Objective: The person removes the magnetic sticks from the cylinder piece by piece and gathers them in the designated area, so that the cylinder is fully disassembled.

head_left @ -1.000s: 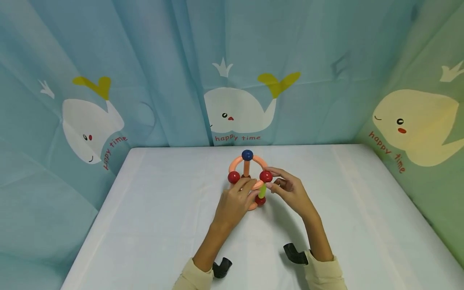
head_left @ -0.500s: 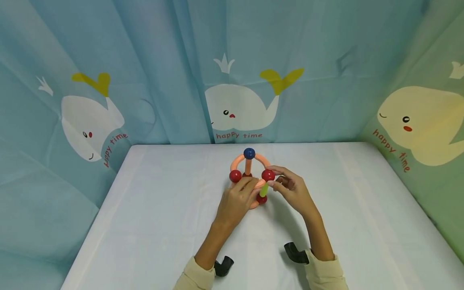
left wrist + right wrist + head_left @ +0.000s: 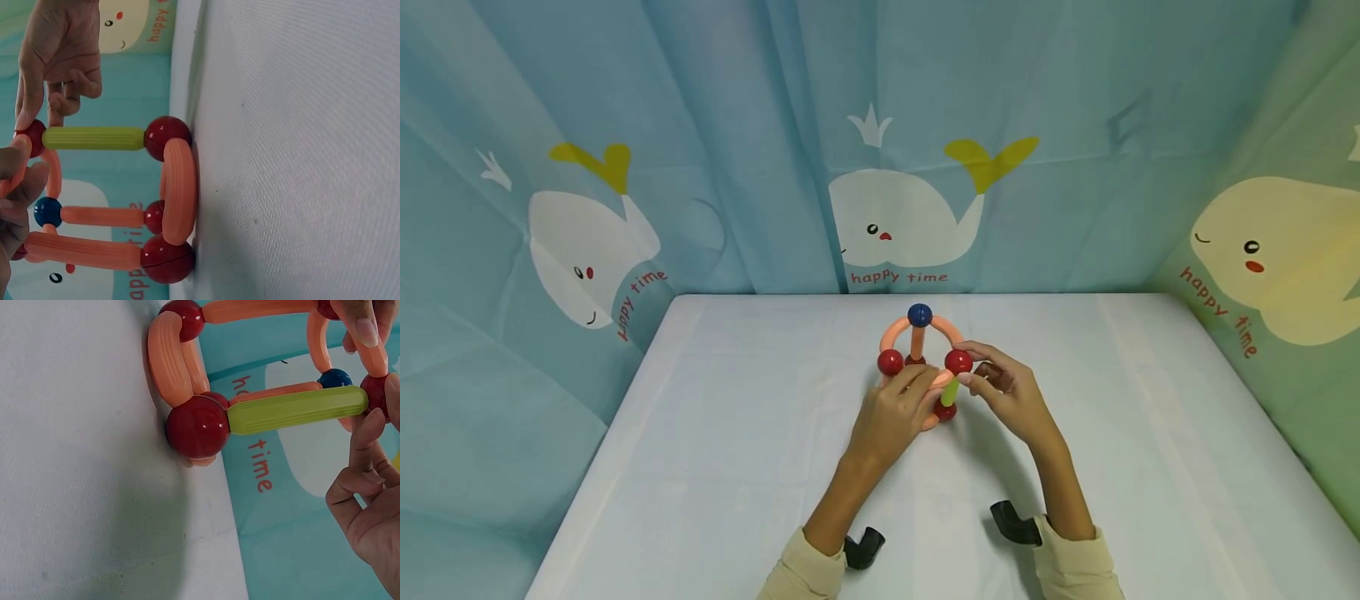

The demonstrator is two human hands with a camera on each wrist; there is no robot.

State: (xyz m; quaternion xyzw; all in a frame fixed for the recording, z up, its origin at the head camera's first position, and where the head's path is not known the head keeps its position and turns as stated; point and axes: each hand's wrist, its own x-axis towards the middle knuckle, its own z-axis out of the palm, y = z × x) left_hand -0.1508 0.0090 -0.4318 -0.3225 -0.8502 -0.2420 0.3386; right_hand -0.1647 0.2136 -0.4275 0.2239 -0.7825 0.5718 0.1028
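Toward the far side of the white table (image 3: 715, 450), a frame of rods and balls (image 3: 917, 342) stands upright. The left hand (image 3: 887, 419) pinches a curved orange rod (image 3: 940, 380) along its near upper edge; the right hand (image 3: 1009, 393) grips the red ball (image 3: 958, 361) at that rod's right end, fingertips and thumb around it, above an upright green rod (image 3: 951, 393). A blue ball (image 3: 920, 315) tops the far corner.

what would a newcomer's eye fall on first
Probably the toy frame on the white table, with its lone lime rod at the right and blue ball at the top back. The left hand pinches a curved orange rod in front; the right hand, the upper right red ball. Behind, a white whale marks the blue curtain.
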